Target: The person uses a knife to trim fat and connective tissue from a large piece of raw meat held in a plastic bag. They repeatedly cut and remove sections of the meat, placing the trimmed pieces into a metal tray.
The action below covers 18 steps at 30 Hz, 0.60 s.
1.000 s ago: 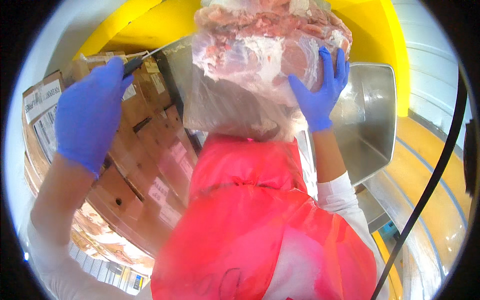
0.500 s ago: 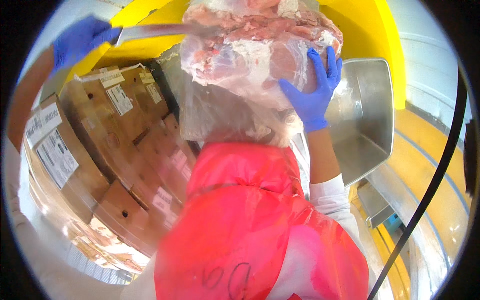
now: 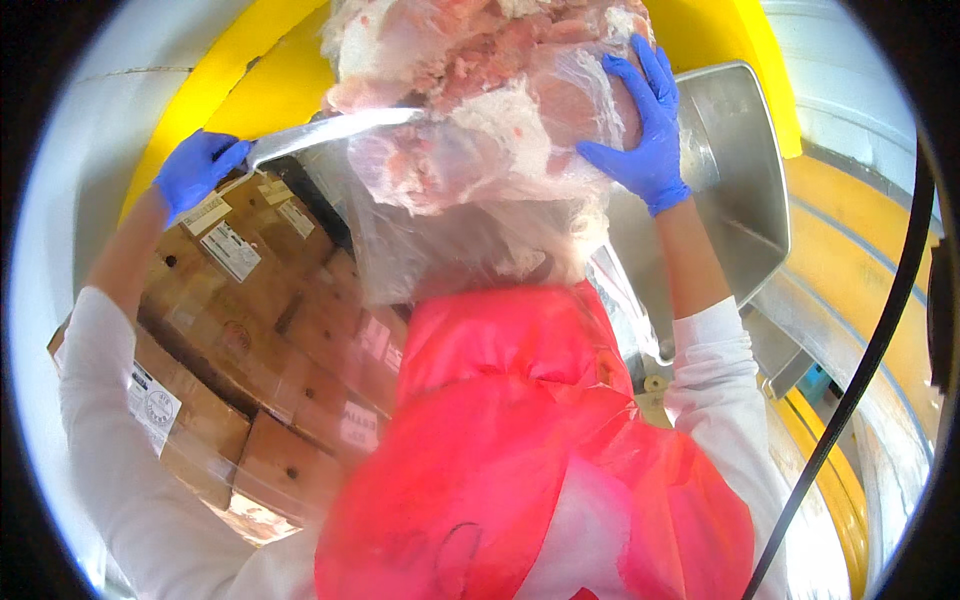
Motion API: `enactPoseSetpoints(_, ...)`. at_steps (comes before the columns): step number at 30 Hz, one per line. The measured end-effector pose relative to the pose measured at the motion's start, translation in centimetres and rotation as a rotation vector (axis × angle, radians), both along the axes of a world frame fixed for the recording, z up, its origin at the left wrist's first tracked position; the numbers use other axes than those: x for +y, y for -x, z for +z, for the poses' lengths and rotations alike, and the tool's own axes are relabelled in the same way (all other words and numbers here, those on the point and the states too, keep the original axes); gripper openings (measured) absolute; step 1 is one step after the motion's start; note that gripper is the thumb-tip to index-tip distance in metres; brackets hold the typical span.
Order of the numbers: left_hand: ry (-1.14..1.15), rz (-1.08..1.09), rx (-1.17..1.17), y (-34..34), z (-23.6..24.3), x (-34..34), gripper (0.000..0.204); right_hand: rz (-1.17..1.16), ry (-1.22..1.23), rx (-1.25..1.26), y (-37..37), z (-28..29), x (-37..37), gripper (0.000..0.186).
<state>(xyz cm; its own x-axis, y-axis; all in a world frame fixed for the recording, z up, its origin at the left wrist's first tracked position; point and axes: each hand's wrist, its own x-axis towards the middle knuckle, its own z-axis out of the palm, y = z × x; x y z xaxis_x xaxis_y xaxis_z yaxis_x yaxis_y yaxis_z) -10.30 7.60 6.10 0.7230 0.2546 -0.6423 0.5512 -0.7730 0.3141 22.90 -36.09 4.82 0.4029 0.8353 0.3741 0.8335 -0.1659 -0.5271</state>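
Observation:
A large block of raw meat point(image 3: 490, 130), pink with white fat, stands in front of me, with clear plastic film point(image 3: 390, 250) hanging from its near side. My left hand point(image 3: 200, 172), in a blue glove, is closed around the handle of a knife. The knife's point(image 3: 335, 128) long bright blade points right, and its tip lies over the left part of the meat. My right hand point(image 3: 645, 130), also gloved in blue, rests on the right side of the meat with its fingers spread.
Stacked cardboard boxes point(image 3: 230, 310) with labels stand at the left. A metal tub point(image 3: 740, 170) is to the right of the meat, before a yellow curved structure point(image 3: 730, 45). A black cable point(image 3: 850, 390) runs down the right side. A red apron point(image 3: 500, 440) covers my front.
My left hand has moved right and down with the knife, and the blade now slants up to the right. My right hand has shifted slightly up the meat, still spread.

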Motion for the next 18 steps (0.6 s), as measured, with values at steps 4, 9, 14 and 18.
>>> enactPoseSetpoints(4,-0.106,-0.054,-0.036,-1.6,-0.4,-0.9,0.048,0.086,0.032,-0.041,-1.7,0.4,0.3,0.088)
enactPoseSetpoints(9,-0.084,0.126,-0.097,2.6,0.7,-3.1,0.050,0.077,-0.016,-0.197,-1.2,2.1,1.3,0.074)
enactPoseSetpoints(14,-0.093,0.422,-0.231,9.0,5.0,-8.7,0.045,0.125,0.052,-0.299,3.2,5.2,3.2,0.058)
enactPoseSetpoints(18,-0.071,0.637,-0.256,11.7,9.4,-13.8,0.038,0.210,0.056,-0.327,7.7,4.0,6.7,0.036)
